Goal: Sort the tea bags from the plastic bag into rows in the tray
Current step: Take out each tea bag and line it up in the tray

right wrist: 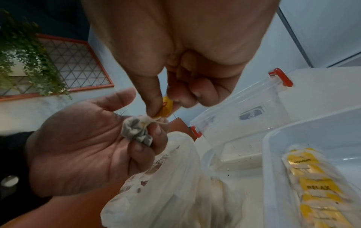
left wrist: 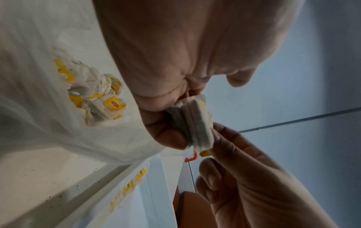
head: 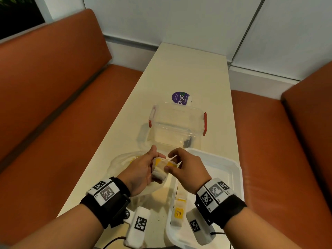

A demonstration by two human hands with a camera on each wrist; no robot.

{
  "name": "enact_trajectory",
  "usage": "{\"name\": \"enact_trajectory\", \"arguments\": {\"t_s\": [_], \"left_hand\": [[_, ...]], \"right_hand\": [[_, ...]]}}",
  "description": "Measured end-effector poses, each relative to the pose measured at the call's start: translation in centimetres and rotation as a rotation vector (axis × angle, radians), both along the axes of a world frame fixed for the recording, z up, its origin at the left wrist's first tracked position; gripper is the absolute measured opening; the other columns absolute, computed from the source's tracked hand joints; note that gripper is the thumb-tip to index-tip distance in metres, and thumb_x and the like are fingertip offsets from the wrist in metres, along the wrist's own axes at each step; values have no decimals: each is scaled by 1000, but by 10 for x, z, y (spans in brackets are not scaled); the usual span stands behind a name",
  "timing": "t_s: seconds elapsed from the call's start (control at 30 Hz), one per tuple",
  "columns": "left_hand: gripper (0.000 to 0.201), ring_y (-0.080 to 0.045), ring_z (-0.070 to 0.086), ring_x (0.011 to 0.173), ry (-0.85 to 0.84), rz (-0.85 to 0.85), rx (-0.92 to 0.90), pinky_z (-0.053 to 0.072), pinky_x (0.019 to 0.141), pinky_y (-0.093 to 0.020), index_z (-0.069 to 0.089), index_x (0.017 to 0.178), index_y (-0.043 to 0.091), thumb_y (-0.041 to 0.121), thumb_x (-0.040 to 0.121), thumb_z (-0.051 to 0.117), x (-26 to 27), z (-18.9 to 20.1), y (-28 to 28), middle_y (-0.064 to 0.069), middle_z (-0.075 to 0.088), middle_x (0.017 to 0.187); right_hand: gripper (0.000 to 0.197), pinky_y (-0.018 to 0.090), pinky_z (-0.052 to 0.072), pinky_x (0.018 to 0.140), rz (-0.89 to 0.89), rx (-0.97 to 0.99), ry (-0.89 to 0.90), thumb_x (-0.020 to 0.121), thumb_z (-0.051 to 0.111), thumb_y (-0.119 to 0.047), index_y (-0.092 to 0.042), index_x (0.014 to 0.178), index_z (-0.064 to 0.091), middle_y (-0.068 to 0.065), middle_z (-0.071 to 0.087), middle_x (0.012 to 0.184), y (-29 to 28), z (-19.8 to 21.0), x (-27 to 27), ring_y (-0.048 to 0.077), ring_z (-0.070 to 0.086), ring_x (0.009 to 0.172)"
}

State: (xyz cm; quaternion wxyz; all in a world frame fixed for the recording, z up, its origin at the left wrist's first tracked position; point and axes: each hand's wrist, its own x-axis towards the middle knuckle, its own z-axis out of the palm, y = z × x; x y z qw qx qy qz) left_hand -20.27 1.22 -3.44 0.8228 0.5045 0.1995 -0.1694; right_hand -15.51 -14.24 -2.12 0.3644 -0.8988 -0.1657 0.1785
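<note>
My left hand (head: pixel 147 164) grips a small stack of white tea bags (head: pixel 159 170) above the crumpled plastic bag (head: pixel 120 163). My right hand (head: pixel 172 161) pinches a yellow tag (right wrist: pixel 166 106) tied by string to that stack (right wrist: pixel 136 131). More tea bags (left wrist: pixel 97 98) with yellow tags lie inside the bag (left wrist: pixel 48 123). The white tray (head: pixel 228 169) stands to the right, under my right wrist. A row of tea bags (head: pixel 178 212) lies along its left side (right wrist: pixel 314 186).
A clear plastic box (head: pixel 177 126) with red latches stands just beyond my hands, a purple round sticker (head: pixel 180 98) behind it. The narrow cream table (head: pixel 179 72) runs away from me, with orange benches (head: pixel 53 105) on both sides.
</note>
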Motion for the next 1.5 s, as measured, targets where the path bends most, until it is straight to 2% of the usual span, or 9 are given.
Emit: {"name": "enact_trajectory", "arguments": {"t_s": [0.2,0.3,0.47,0.77,1.0,1.13,1.27,1.37,1.5], "left_hand": [[14,-19,51,59,-59,-12,42,46,56,-30,58,101,6,11,88,58,-2,-2,0,-13,58,80],[15,-17,54,55,-62,-27,30,45,57,-32,59,103,5,1,92,49,-2,-2,1,-9,62,73],[25,-22,56,69,-77,4,44,51,54,-29,57,102,4,-11,91,41,0,-7,1,-16,60,90],[16,-18,57,70,-166,-12,91,51,60,-27,54,97,6,2,85,65,1,-9,2,-10,60,84],[18,-23,48,57,-87,41,118,42,49,-28,53,84,8,18,98,48,2,-11,1,-13,58,68],[15,-19,43,48,-116,72,240,33,44,-26,52,89,6,17,99,49,3,-14,3,-16,43,61],[12,-16,45,48,-228,-90,462,37,42,-23,65,100,13,21,91,63,3,-4,9,-5,48,54],[22,-10,50,51,-308,-280,563,42,48,-22,71,103,26,34,82,72,2,5,9,0,57,64],[12,-7,50,53,-398,-319,602,44,52,-22,75,90,25,33,83,71,2,7,5,2,65,70]], "right_hand": [[12,6,33,61,11,29,-40,83,72,-31,-31,93,65,-18,59,82,-5,2,1,-7,50,69],[13,5,35,60,10,22,-44,82,72,-30,-29,94,67,-18,58,80,-7,3,2,-7,50,67],[16,7,35,58,6,24,0,82,72,-31,-29,96,65,-17,57,81,-9,2,5,-5,50,66],[20,16,37,60,-45,167,119,79,76,-34,-27,71,59,-14,55,68,-9,-6,8,-3,45,53],[24,29,47,59,7,262,251,74,81,-25,-19,72,59,-6,60,67,-13,0,12,10,51,57],[26,43,53,75,30,288,238,68,85,-25,-20,74,59,6,69,73,-17,3,15,22,65,68],[26,47,55,81,54,283,221,71,83,-18,-10,85,64,9,73,78,-21,11,17,26,69,73],[24,50,54,82,86,254,182,70,84,-24,-15,85,67,7,73,80,-22,15,17,32,68,82],[20,45,56,78,98,231,176,70,84,-27,-23,79,66,-1,71,75,-23,17,16,24,67,74]]}}
